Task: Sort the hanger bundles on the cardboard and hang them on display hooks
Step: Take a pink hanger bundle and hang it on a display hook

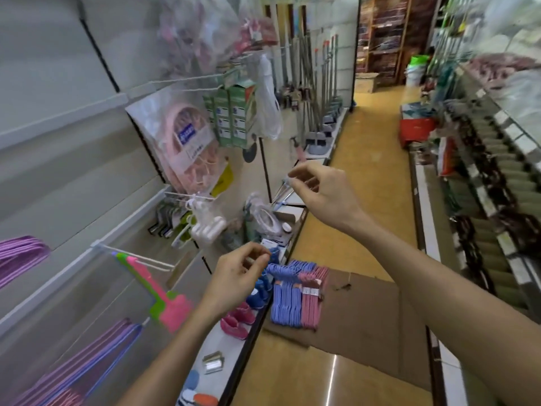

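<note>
Fingers (257,256) of the left hand (234,276) are drawn together, thumb against fingertips, in a narrow pinch; whether anything small sits between them cannot be told through the blur. The right hand (319,191) is raised higher and further out, its fingers likewise pinched at the tips, apparently on something thin and pale, though the item is too blurred to identify. Neither hand holds a hanger bundle. The bundles (295,297), several blue and a few pink, lie in a tight row on the near left corner of the cardboard (366,312) spread on the aisle floor, well below both hands. An empty white display hook (137,257) juts from the shelving wall at the left, with a pink and green flat item (158,294) hanging just beneath it; purple hangers (17,256) are already hung at the far left. Risks noted: both hands are occupied with a fine pinch away from the bundles, so a reach down would call for letting go first, and a small piece could drop among the slippers (234,320) on the low shelf and be lost. The blue and pink bundles touch one another, so a hurried lift could drag a neighbour off the cardboard or mix the colours. The hook is thin and close to other stock; a bundle swung at it carelessly could knock the hanging item loose.
</note>
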Demonstrator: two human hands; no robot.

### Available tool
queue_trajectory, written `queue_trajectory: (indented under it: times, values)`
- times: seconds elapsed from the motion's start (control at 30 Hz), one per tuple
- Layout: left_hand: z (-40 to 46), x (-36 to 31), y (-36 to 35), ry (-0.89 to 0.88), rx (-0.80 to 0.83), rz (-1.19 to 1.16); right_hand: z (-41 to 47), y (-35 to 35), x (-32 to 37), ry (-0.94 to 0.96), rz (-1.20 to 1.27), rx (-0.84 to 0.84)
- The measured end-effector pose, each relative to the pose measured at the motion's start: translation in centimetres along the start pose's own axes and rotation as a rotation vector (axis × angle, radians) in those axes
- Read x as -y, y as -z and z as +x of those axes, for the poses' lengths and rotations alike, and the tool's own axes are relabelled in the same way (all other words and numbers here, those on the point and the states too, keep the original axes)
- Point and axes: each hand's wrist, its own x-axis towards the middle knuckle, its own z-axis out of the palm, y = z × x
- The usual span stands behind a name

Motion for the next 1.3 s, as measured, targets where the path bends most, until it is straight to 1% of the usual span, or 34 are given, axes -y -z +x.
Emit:
queue_trajectory:
  times: [0.23,0.4,0.47,0.6,0.67,0.83,0.93,1.2,1.3]
  values:
    - [4.8,2.6,-4.0,0.047,0.13,-0.06,1.0,1.2,-6.1,-0.148,-0.039,-0.018]
    - [9.4,7.2,-7.6,0.103,0.232,-0.06,2.4,0.2,-12.1,-0.302,-0.097,-0.041]
    - [11.2,9.7,-9.6,0.159,0.271,-0.109,2.6,-0.9,-15.0,-0.375,-0.109,-0.049]
    - [14.4,15.6,-14.4,0.358,0.34,-0.258,1.3,-4.5,-21.0,-0.514,-0.097,-0.046]
    - [16.0,18.7,-16.9,0.412,0.372,-0.298,0.4,-6.6,-23.9,-0.565,-0.095,-0.047]
    - [19.9,26.1,-22.6,0.458,0.399,-0.353,-1.2,-11.2,-32.1,-0.629,-0.096,-0.058]
    - [21.2,31.0,-26.3,0.471,0.416,-0.327,-2.2,-13.9,-37.7,-0.662,-0.109,-0.056]
    - [20.4,44.1,-38.2,0.596,0.451,-0.281,-7.3,-21.6,-51.8,-0.756,-0.155,-0.038]
    - [20.1,48.8,-42.2,0.611,0.481,-0.243,-9.8,-24.7,-57.4,-0.782,-0.18,-0.019]
